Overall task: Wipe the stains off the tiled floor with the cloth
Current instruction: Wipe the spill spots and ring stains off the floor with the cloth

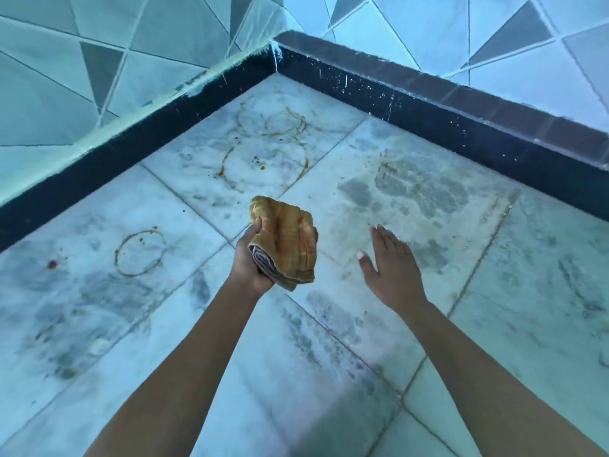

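My left hand (247,258) grips a bunched orange-brown cloth (287,240) and holds it above the pale marble-tiled floor (296,357). My right hand (390,265) hovers flat to the right of the cloth, fingers apart, holding nothing. Brown ring stains (267,146) mark the tile beyond the cloth, near the corner. One more ring stain (140,252) lies on the tile to the left, with a small red spot (52,264) further left. Grey smudged patches (415,189) cover the tile ahead of my right hand.
A dark skirting (461,127) runs along both walls and meets at the corner (275,57). Above it the walls carry pale tiles with triangle patterns (99,70). White paint specks dot the skirting.
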{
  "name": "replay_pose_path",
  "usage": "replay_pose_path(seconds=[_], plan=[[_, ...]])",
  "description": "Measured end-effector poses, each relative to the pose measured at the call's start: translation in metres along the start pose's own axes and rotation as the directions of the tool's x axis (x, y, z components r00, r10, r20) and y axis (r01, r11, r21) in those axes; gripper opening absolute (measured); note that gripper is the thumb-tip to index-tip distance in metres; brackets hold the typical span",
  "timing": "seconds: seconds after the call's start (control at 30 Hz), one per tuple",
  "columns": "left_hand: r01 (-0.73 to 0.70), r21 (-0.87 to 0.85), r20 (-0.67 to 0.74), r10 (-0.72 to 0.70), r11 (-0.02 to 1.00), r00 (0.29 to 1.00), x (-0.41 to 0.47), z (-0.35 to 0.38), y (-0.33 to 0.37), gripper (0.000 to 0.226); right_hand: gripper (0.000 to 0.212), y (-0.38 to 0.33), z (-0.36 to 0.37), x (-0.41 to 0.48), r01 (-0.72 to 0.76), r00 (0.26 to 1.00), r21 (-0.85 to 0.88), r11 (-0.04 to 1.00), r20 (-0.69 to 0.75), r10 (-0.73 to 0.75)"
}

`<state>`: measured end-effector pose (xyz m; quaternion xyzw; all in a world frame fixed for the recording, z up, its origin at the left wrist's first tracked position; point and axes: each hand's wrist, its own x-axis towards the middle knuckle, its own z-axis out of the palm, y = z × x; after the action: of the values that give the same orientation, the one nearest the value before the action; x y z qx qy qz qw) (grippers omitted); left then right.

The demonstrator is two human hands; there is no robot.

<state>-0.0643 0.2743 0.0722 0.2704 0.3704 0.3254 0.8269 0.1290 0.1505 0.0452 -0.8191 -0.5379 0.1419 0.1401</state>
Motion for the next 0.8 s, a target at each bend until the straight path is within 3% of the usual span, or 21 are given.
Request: replay_pose_path(seconds=[0.13, 0.27, 0.37, 0.6, 0.8], plan=[[-0.053, -0.092, 0.112, 0.063, 0.994, 0.992, -0.031, -0.005, 0.055, 0.056, 0.059, -0.058, -0.043, 0.021, 0.1, 0.995, -0.056, 0.993, -0.002, -0.1], [-0.042, -0.104, 0.104, 0.052, 0.994, 0.993, -0.038, -0.013, 0.096, 0.088, 0.059, -0.096, -0.067, 0.05, 0.136, 0.991, -0.062, 0.989, 0.02, -0.135], [-0.032, -0.116, -0.039, 0.027, 0.993, 0.999, -0.036, -0.02, 0.107, 0.076, 0.059, -0.11, -0.061, 0.063, 0.148, 0.989, -0.055, 0.987, 0.027, -0.147], [0.0, 0.196, -0.366, 0.073, 0.981, 0.928, -0.001, -0.036, 0.143, 0.031, 0.059, -0.111, -0.027, 0.102, 0.233, 0.969, -0.131, 0.964, 0.113, -0.219], [-0.038, 0.348, -0.508, 0.222, 0.937, 0.833, 0.023, -0.061, 0.159, 0.038, 0.058, -0.122, -0.002, 0.14, 0.336, 0.938, -0.148, 0.93, 0.146, -0.316]])
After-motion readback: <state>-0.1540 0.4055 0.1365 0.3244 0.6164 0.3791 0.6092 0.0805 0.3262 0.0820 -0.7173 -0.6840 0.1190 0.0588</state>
